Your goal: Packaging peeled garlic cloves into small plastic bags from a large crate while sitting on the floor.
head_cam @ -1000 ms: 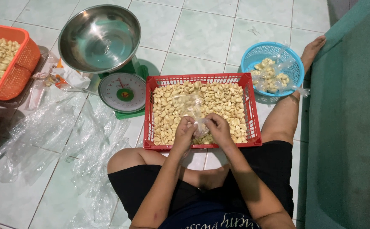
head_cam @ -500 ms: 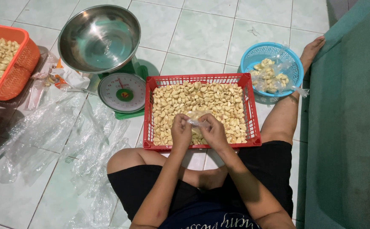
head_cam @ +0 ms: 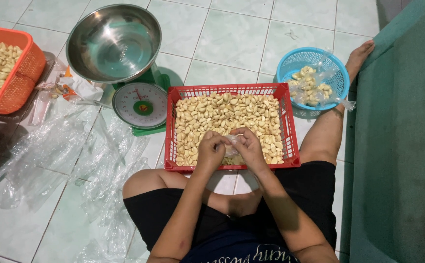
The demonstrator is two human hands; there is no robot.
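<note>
Your biggest risk is the red basket (head_cam: 232, 127) of peeled garlic cloves sitting just past your knees: knock it and cloves could scatter over the tile. Loose clear plastic sheets (head_cam: 61, 151) on your left could slip underfoot. Your left hand (head_cam: 210, 150) and right hand (head_cam: 249, 147) meet over the basket's near edge, fingers pinched together on a small clear plastic bag (head_cam: 231, 144), which could tear if overstretched. Another clear bag of cloves lies in the blue basket (head_cam: 314, 62).

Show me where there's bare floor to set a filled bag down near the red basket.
Bare tiles lie beyond the red basket, between the steel scale bowl and the blue basket. Left of the scale is crowded with clear plastic bags. Both hands hold a small bag over the basket.
</note>
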